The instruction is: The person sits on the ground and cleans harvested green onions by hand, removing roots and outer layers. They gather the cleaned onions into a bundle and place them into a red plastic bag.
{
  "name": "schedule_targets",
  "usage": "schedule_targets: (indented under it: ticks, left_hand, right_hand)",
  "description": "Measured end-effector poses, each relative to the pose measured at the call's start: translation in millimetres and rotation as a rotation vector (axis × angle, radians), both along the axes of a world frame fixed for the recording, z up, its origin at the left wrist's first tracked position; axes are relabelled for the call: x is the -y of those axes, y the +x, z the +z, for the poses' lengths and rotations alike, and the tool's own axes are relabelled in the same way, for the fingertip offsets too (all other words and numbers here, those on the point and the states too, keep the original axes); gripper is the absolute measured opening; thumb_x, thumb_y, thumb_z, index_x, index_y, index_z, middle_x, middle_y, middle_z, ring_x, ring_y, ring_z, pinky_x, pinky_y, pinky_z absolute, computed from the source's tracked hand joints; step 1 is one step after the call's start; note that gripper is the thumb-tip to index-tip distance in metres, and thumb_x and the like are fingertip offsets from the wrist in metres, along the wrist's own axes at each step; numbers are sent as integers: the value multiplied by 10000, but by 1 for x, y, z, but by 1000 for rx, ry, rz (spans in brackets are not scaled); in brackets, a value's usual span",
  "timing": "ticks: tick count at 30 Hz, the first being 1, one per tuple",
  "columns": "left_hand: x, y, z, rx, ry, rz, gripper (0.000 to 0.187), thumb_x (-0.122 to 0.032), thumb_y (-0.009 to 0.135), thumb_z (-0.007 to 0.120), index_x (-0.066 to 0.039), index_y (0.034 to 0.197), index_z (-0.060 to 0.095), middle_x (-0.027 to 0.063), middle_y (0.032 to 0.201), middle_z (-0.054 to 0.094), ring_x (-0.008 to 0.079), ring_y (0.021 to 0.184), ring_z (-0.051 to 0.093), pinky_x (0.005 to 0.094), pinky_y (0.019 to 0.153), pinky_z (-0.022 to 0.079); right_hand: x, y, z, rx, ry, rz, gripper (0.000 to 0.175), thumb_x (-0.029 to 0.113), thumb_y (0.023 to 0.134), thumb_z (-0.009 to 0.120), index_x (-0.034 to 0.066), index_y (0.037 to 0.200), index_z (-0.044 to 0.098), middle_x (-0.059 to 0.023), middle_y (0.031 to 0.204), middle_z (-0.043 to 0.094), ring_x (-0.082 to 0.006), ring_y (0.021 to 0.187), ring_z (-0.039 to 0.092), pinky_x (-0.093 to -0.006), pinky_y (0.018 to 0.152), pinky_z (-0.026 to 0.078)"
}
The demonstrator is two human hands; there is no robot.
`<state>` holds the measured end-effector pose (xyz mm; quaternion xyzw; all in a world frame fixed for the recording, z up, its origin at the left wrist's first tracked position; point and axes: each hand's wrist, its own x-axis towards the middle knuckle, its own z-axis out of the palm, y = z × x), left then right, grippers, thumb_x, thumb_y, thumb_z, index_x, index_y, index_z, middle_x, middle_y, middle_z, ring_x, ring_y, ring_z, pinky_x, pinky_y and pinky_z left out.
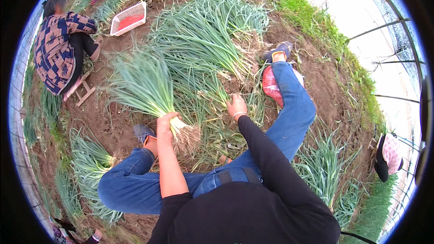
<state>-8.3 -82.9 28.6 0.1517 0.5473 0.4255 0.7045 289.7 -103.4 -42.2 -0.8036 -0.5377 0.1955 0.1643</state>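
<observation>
My left hand is closed around the pale stems of a thick bunch of green onions; its leaves fan out to the upper left, blurred, and its roots hang towards my lap. To the right, my right hand, with a white band at the wrist, has its fingers on the stem end of a few green onions lying on the ground. Whether it grips them is hard to tell. A large heap of green onions lies beyond both hands, roots to the right. Loose leaves cover the soil between my legs.
A person in a patterned jacket sits on a low wooden stool at the left, near a white plastic basket with red material inside. A red plastic bag lies by my right leg. More onion bunches lie at the lower left.
</observation>
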Motion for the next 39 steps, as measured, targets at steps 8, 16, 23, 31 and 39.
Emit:
schedule_targets:
  ticks: [8, 16, 23, 31, 39]
  left_hand:
    - [13, 14, -26, 241, -134, 58, 120, -4, 707, 605, 58, 798, 558, 145, 725, 608, 241, 627, 616, 332, 594, 533]
    - [4, 26, -27, 310, -126, 49, 149, 5, 714, 577, 74, 838, 531, 152, 754, 596, 239, 643, 609, 338, 589, 533]
    - [8, 30, -26, 311, -157, 93, 86, 17, 724, 574, 29, 779, 509, 150, 740, 595, 241, 634, 615, 345, 567, 536]
    - [17, 42, -22, 414, -175, -20, 194, -3, 741, 619, 72, 917, 589, 125, 769, 620, 207, 679, 619, 299, 634, 533]
    - [19, 47, -27, 348, -93, -13, 144, -36, 745, 670, 15, 862, 602, 104, 722, 626, 190, 623, 629, 300, 569, 541]
  right_hand:
    - [7, -15, 29, -105, 538, 15, 260, 209, 710, 651, 33, 899, 643, -155, 914, 544, -329, 835, 542, -405, 752, 440]
    - [13, -13, 54, -202, 305, -41, 296, 208, 801, 607, 65, 1060, 614, -175, 1048, 596, -343, 947, 574, -400, 814, 459]
    - [3, -1, 97, -369, 571, -63, 284, 127, 814, 597, 0, 1067, 572, -158, 1002, 596, -295, 895, 575, -352, 772, 460]
    - [19, -49, 40, -1027, 61, 137, 334, 223, 872, 603, -42, 1075, 587, -25, 880, 621, -97, 778, 528, -269, 712, 441]
    - [34, -60, 62, -243, 156, 690, 250, 181, 773, 615, 96, 1008, 622, -146, 919, 643, -334, 849, 608, -417, 731, 481]
